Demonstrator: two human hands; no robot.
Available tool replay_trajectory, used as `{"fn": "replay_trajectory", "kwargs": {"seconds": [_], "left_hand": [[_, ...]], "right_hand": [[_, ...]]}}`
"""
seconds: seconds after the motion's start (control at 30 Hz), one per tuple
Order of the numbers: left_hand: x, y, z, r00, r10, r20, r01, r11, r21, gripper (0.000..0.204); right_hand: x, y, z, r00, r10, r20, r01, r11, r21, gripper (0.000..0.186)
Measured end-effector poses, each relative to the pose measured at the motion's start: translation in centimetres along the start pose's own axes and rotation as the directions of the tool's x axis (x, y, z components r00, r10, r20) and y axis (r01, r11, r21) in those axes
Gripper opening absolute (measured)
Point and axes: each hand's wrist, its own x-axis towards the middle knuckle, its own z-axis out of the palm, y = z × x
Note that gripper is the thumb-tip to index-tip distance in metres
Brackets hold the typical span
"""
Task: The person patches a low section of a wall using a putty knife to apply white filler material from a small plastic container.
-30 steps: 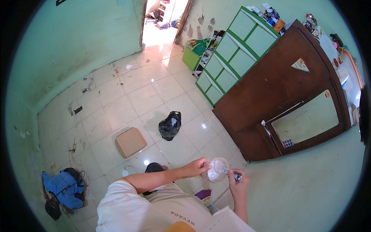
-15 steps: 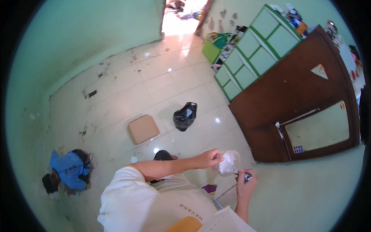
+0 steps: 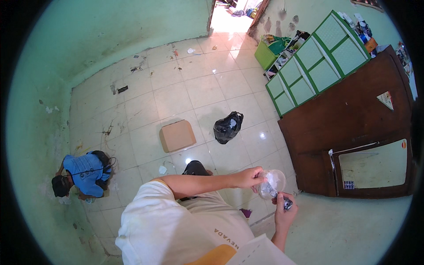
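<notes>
My left hand (image 3: 248,177) grips the rim of a clear round plastic tub (image 3: 278,178) holding a white, paste-like substance. My right hand (image 3: 284,212) is closed around a metal tool with a dark, shiny handle (image 3: 288,203); its far end reaches into the tub among the white substance, its exact shape too small to make out. Both hands are low in the view, to the right of my white-shirted body.
A person in blue (image 3: 84,174) crouches by the left wall. A cardboard box (image 3: 176,134) and black plastic bag (image 3: 227,128) lie on the tiled floor. Along the right stand a green-white cabinet (image 3: 320,66), green bin (image 3: 265,55) and dark wooden cupboard (image 3: 344,123). A doorway (image 3: 229,20) opens at the back.
The view has shifted, so the room and both hands sit farther right in the picture. The tool's angle in the tub has changed slightly; both hands keep their holds.
</notes>
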Motion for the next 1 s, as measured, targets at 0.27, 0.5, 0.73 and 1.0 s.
{"fn": "replay_trajectory", "kwargs": {"seconds": [0.27, 0.5, 0.73, 1.0], "left_hand": [[1.0, 0.3, -1.3, 0.998, 0.06, 0.014, -0.059, 0.998, -0.03, 0.028], [0.8, 1.5, -1.5, 0.999, -0.036, -0.016, 0.037, 0.998, 0.054, 0.031], [0.9, 3.1, -1.0, 0.998, -0.06, -0.021, 0.06, 0.998, 0.011, 0.028], [2.1, 2.7, 0.1, 0.998, -0.056, -0.024, 0.056, 0.998, -0.035, 0.028]], "right_hand": [[2.7, -2.3, 0.1, 0.975, -0.215, 0.064, 0.224, 0.946, -0.237, 0.015], [3.3, -2.5, -1.6, 0.986, -0.163, 0.028, 0.165, 0.948, -0.272, 0.014], [3.5, -2.4, -2.5, 0.991, -0.061, 0.122, 0.081, 0.983, -0.165, 0.012], [3.9, -3.4, -2.4, 0.981, -0.108, 0.162, 0.136, 0.976, -0.171, 0.013]]}}
